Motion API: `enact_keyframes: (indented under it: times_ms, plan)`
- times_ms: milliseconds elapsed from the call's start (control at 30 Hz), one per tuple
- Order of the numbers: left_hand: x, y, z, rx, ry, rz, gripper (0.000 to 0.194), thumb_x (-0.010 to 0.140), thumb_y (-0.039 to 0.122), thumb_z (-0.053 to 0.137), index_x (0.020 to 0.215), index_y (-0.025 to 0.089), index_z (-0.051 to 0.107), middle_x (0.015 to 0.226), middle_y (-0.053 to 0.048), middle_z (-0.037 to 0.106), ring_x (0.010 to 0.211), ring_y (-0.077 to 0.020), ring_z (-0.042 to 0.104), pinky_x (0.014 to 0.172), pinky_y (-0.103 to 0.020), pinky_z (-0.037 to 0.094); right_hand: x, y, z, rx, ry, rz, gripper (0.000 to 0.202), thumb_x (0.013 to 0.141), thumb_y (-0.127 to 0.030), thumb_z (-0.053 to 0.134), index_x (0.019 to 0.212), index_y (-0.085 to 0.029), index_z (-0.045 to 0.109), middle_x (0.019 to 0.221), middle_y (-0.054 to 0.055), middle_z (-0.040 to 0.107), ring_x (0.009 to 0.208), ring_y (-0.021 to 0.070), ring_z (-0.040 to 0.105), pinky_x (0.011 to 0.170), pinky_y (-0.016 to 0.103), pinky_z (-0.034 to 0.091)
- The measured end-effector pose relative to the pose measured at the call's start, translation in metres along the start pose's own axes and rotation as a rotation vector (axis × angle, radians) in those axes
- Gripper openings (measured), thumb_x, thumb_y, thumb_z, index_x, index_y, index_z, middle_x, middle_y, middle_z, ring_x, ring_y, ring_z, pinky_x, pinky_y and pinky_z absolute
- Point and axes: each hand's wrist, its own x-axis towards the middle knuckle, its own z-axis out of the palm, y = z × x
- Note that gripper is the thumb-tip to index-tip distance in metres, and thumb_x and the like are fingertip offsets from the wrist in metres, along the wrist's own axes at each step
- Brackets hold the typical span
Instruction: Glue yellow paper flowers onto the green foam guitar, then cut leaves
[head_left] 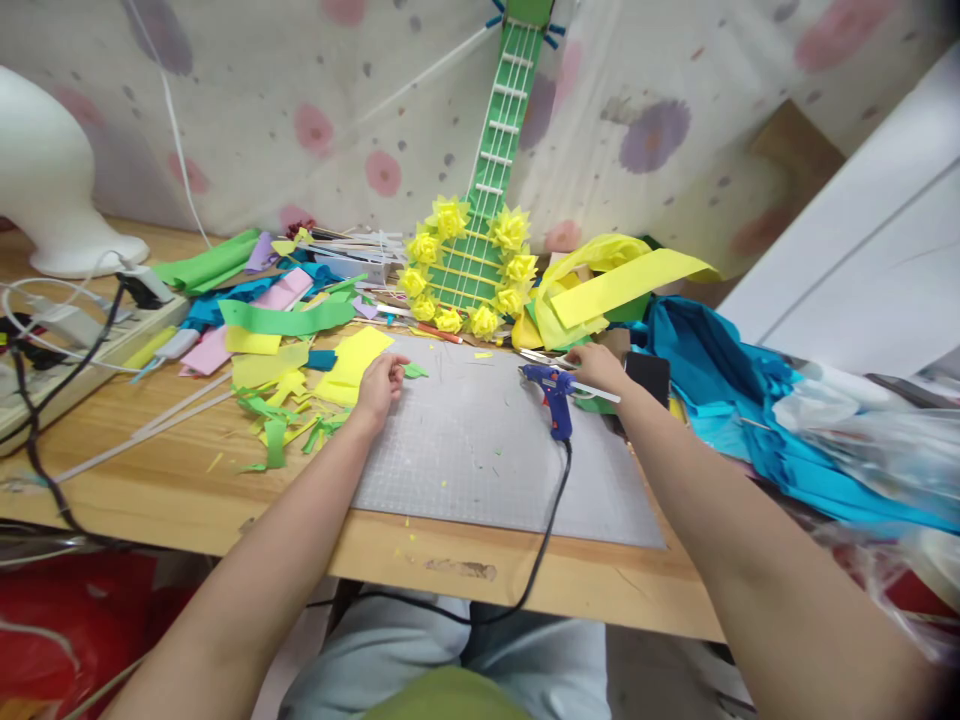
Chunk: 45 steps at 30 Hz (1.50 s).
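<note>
My left hand (381,388) is closed, its fingertips pinching a small green paper leaf (415,370) above the left part of the grey cutting mat (465,460). At the mat's far right, my right hand (598,368) curls around the handle end of a pair of scissors (546,358), whose blades point left. Just in front of that hand lies a blue glue gun (556,398) with a white glue stick in its back; its black cord runs off the table's front edge. Behind the mat stands a green paper guitar (480,235) ringed with yellow paper flowers.
Green and yellow paper scraps (281,400) lie left of the mat. Yellow crepe strips (630,285) and blue crepe paper (697,350) crowd the right, near a black phone (648,378). A power strip (97,350) and a white foam head (52,170) stand far left.
</note>
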Motion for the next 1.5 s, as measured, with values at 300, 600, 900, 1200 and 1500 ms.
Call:
enact_keyframes:
  times_ms: [300,600,900,1200,1500]
  plan:
    - [-0.004,-0.002,0.002,0.090,-0.046,0.069,0.012,0.079,0.022,0.043,0.086,0.017,0.052,0.055,0.006,0.039,0.040,-0.0052,0.025,0.037,-0.016,0.016,-0.065,-0.016,-0.017,0.140,-0.080,0.217,0.015,0.066,-0.014,0.052,0.077,-0.017,0.061,0.075,0.007,0.062,0.070,0.0181,0.057,0.055,0.024,0.036]
    - [0.006,-0.015,-0.005,0.502,-0.007,0.248,0.023,0.076,0.016,0.039,0.089,0.017,0.059,0.059,0.003,0.044,0.054,-0.0118,0.041,0.053,-0.023,0.034,-0.113,-0.104,-0.026,0.433,-0.180,-0.107,0.006,0.073,-0.024,0.054,0.072,-0.019,0.057,0.071,0.000,0.062,0.064,0.0130,0.053,0.057,0.024,0.034]
    - [0.005,-0.018,-0.014,0.658,0.033,0.341,0.031,0.078,0.019,0.035,0.098,0.016,0.059,0.066,0.000,0.052,0.062,-0.0149,0.049,0.064,-0.028,0.039,-0.035,-0.211,0.021,0.366,0.141,-0.363,0.027,0.082,-0.023,0.050,0.105,-0.020,0.062,0.105,0.008,0.059,0.100,0.0201,0.051,0.079,0.028,0.040]
    - [0.002,-0.014,-0.013,0.610,0.141,0.303,0.020,0.075,0.023,0.046,0.091,0.019,0.059,0.061,0.004,0.047,0.057,-0.0132,0.045,0.059,-0.025,0.034,-0.022,-0.209,0.036,0.354,0.188,-0.340,0.028,0.086,-0.020,0.042,0.098,-0.020,0.067,0.100,0.010,0.060,0.099,0.0218,0.050,0.078,0.031,0.040]
    - [-0.009,-0.008,-0.007,0.850,0.042,0.271,0.023,0.066,0.016,0.053,0.088,0.022,0.057,0.053,0.007,0.036,0.052,-0.0120,0.040,0.054,-0.023,0.028,-0.043,-0.174,0.014,0.392,0.090,-0.533,0.038,0.074,-0.007,0.049,0.108,-0.017,0.065,0.107,0.010,0.061,0.104,0.0212,0.049,0.091,0.034,0.037]
